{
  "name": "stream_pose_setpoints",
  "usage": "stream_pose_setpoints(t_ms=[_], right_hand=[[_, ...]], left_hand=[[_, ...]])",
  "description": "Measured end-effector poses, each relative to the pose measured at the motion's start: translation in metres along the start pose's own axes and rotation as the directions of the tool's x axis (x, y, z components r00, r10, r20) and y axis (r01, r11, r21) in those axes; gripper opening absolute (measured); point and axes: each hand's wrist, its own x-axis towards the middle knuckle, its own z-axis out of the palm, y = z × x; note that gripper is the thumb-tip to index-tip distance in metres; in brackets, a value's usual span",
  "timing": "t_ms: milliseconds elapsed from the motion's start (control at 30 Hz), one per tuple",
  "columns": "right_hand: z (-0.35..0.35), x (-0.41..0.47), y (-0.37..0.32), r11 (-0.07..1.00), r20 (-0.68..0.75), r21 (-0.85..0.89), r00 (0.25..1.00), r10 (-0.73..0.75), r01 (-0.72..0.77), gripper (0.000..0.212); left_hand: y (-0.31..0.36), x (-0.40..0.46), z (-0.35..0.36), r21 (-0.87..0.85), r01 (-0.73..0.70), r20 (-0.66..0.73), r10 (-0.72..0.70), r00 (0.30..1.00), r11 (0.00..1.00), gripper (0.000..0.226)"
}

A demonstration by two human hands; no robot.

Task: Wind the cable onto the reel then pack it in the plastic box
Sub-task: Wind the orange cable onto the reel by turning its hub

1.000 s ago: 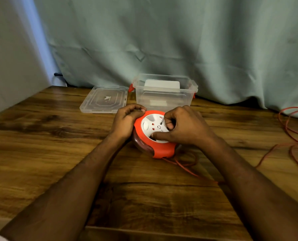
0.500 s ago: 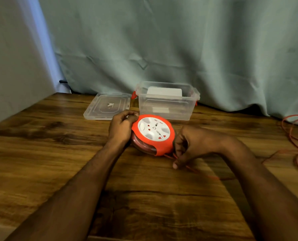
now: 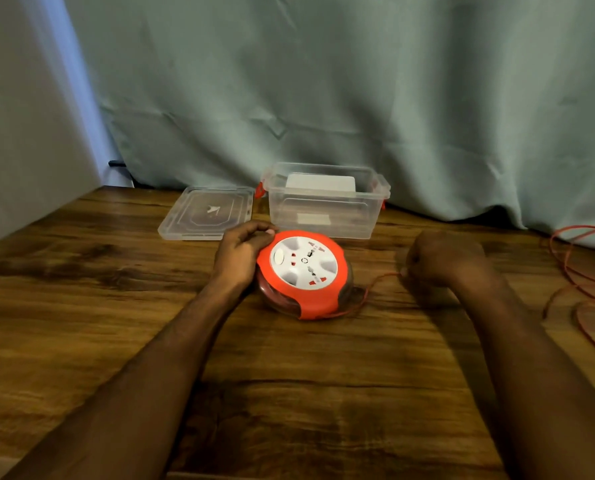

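Both hands work: my left hand (image 3: 242, 252) grips the round orange-and-white cable reel (image 3: 304, 273), my right hand (image 3: 438, 259) pinches the thin red cable (image 3: 379, 282); winding unfinished, clear plastic box (image 3: 324, 206) behind the reel unpacked.

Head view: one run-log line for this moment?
left hand: grips orange round plastic cable reel | right hand: pinches thin orange cable | clear plastic box: open

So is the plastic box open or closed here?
Open. The plastic box has no cover on; its lid lies flat on the table to its left.
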Motion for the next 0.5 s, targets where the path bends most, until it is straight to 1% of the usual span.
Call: stream_pose_setpoints(t_ms=[33,67,100,133,167,200,233,267,300,333,367,400,500], right_hand=[[-0.001,-0.001,0.002,0.999,-0.013,-0.001,0.999,0.035,-0.035,0.023],[-0.001,-0.002,0.003,0.999,-0.067,-0.004,0.996,0.051,-0.051,0.022],[-0.004,-0.003,0.004,0.999,-0.121,-0.021,0.992,0.037,-0.039,0.02],[-0.007,-0.004,0.003,0.999,-0.154,-0.033,0.988,-0.006,0.0,0.018],[-0.008,-0.005,0.0,0.997,-0.158,-0.026,0.985,-0.077,0.074,0.017],[-0.008,-0.007,-0.005,0.984,-0.147,0.032,0.974,-0.171,0.177,0.021],[-0.009,-0.009,-0.012,0.944,-0.14,0.148,0.951,-0.276,0.296,0.032],[-0.007,-0.01,-0.02,0.858,-0.179,0.3,0.908,-0.379,0.418,0.043],[-0.004,-0.011,-0.027,0.735,-0.233,0.438,0.855,-0.463,0.517,0.049],[0.0,-0.011,-0.034,0.605,-0.287,0.527,0.795,-0.534,0.597,0.052],[0.003,-0.012,-0.04,0.532,-0.309,0.555,0.752,-0.582,0.639,0.056],[0.005,-0.013,-0.045,0.505,-0.303,0.55,0.723,-0.621,0.665,0.063],[0.008,-0.016,-0.053,0.529,-0.259,0.474,0.686,-0.68,0.704,0.087]], left_hand=[[0.0,0.0,0.0,-0.01,0.006,0.0,-0.006,1.0,1.0,0.016],[0.0,0.0,-0.001,-0.019,0.009,-0.003,-0.009,1.0,1.0,0.016],[0.001,0.0,-0.002,-0.027,0.009,-0.004,-0.009,1.0,1.0,0.016],[0.0,0.0,-0.003,-0.031,0.008,-0.002,-0.008,1.0,0.999,0.016],[0.0,0.001,-0.003,-0.03,0.008,0.004,-0.008,1.0,1.0,0.017],[0.0,0.0,-0.003,-0.028,0.009,0.013,-0.009,1.0,1.0,0.017],[-0.001,0.001,-0.002,-0.025,0.01,0.023,-0.009,1.0,1.0,0.017],[-0.002,0.001,-0.002,-0.021,0.008,0.034,-0.007,0.999,1.0,0.016],[-0.002,0.001,-0.002,-0.016,0.003,0.043,-0.002,0.999,1.0,0.016],[-0.002,0.001,-0.002,-0.014,0.0,0.05,0.001,0.999,1.0,0.017],[-0.002,0.001,-0.002,-0.016,0.0,0.055,0.001,0.999,1.0,0.018],[-0.002,0.001,-0.003,-0.018,0.004,0.06,-0.003,0.998,1.0,0.019],[-0.001,0.0,-0.003,0.002,0.003,0.111,-0.003,0.994,1.0,0.022]])
